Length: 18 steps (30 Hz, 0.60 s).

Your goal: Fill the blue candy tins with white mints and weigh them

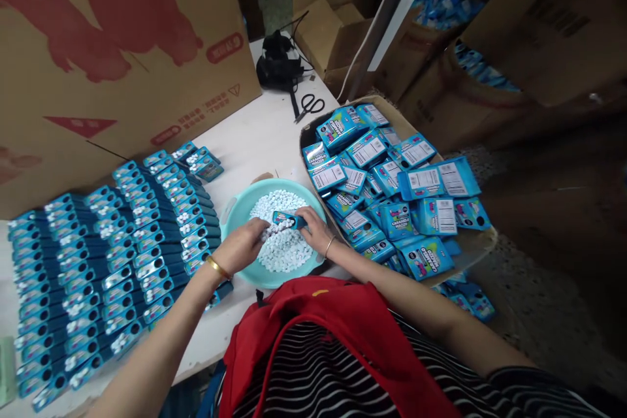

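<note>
My right hand [313,227] pinches a small blue plastic candy case [289,218] over the round turquoise plastic basin [235,212] of white pellet candies [284,249]; my left hand [242,245] curls its fingers around a clutch of pellets at the case's open end. Rows of filled blue cases [112,261] lie left, and a cardboard box of blue packets [392,189] sits right.

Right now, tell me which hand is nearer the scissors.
Right. The right hand holds a small blue box over the teal bowl, closer to the scissors; the left hand sits farther back and left.
</note>
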Each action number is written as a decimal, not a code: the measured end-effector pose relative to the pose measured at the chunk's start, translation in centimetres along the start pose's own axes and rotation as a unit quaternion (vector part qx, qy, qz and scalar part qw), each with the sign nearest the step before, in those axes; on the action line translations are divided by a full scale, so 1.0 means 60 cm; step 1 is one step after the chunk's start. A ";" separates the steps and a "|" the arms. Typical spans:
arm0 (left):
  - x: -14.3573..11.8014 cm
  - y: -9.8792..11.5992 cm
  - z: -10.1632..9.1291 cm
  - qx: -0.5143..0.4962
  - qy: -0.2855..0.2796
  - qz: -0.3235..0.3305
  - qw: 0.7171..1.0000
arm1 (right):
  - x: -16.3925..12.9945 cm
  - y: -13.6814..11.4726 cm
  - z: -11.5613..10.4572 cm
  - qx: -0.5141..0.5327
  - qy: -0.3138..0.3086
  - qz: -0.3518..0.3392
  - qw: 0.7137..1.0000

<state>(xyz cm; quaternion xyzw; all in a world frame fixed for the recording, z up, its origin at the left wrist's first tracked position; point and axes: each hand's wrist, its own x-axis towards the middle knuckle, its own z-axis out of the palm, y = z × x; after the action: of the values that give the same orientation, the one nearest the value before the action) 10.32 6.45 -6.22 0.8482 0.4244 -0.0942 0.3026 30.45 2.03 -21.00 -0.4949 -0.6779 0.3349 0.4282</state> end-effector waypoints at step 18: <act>0.074 -0.106 0.099 0.086 0.062 -0.133 0.985 | 0.008 0.012 -0.006 0.028 0.059 0.059 0.996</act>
<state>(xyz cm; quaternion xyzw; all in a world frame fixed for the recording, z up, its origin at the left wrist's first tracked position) 8.71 8.75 -15.56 0.8110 0.5420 -0.1168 0.1865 31.00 2.72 -21.36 -0.5408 -0.6114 0.3487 0.4606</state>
